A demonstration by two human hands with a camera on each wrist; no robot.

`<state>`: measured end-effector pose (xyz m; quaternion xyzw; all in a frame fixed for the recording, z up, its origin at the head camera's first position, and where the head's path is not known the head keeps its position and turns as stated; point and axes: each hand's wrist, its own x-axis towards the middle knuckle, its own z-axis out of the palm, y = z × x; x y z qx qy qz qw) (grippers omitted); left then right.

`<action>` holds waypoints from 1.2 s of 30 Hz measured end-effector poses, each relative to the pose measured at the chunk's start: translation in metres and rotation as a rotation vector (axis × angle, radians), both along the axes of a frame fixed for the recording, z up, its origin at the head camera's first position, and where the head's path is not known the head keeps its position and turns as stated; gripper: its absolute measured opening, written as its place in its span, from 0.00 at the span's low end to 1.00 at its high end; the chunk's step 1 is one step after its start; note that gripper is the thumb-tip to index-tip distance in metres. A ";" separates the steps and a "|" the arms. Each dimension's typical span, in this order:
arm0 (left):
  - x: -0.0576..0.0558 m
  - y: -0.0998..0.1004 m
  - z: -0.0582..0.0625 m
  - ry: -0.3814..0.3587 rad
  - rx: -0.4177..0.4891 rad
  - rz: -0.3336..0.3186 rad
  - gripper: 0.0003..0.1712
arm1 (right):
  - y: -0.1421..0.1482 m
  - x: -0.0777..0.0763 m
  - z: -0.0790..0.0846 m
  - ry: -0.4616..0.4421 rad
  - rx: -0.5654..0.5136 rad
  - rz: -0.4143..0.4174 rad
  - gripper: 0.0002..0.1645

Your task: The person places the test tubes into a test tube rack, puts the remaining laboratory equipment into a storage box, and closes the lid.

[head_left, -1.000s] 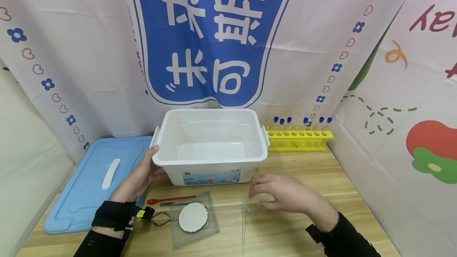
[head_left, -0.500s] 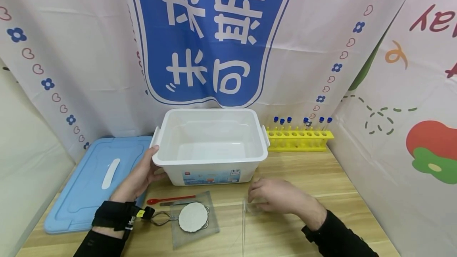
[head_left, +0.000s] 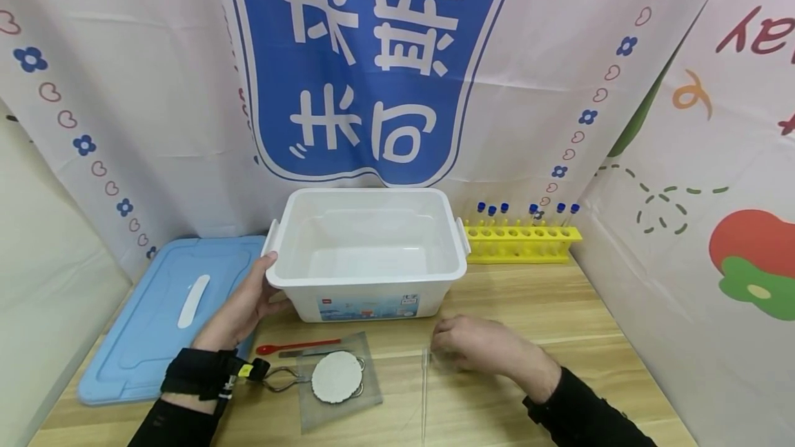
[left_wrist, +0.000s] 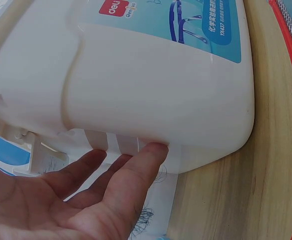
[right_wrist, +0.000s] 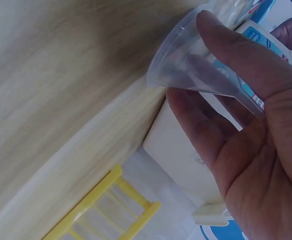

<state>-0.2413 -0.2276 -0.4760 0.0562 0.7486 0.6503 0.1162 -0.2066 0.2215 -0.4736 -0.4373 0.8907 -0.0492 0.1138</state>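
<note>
A white plastic storage box stands at the back middle of the wooden table. At its left end, my left hand touches the end wall below the handle with relaxed fingertips, as the left wrist view shows. Between thumb and fingers, my right hand holds a clear plastic funnel, its wide mouth turned toward the tabletop and its stem running toward the palm. From the head view the funnel is mostly hidden by the hand. Just left of that hand lies a thin clear dropper-like tube.
A blue lid lies at the left. In front of the box are a red spoon, a white round pad on a grey mesh sheet, and metal tongs. A yellow test tube rack with blue-capped tubes stands back right.
The right hand has come slightly lower and nearer to the tabletop with the funnel, its fingers drawn closer together. My left hand and the box have stayed where they were.
</note>
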 end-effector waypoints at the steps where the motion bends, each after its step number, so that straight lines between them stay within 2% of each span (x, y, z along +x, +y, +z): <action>1: 0.000 0.000 0.000 0.000 0.001 -0.003 0.47 | 0.000 0.000 -0.001 -0.001 0.003 -0.005 0.30; 9: -0.001 0.000 0.000 0.005 0.001 -0.012 0.48 | 0.002 0.001 -0.003 0.011 0.032 -0.032 0.35; 13: -0.001 0.000 0.001 0.008 0.006 -0.010 0.48 | 0.004 0.001 -0.001 0.021 0.021 -0.022 0.32; 19: 0.000 -0.001 0.000 0.020 0.012 -0.019 0.47 | 0.006 0.001 0.004 0.012 -0.010 -0.049 0.27; 27: 0.000 -0.001 0.000 0.009 0.012 -0.014 0.49 | 0.009 0.000 0.004 -0.056 -0.054 -0.073 0.24; 36: 0.000 -0.001 -0.001 0.004 0.010 -0.008 0.49 | 0.009 0.002 0.013 -0.031 -0.048 -0.062 0.24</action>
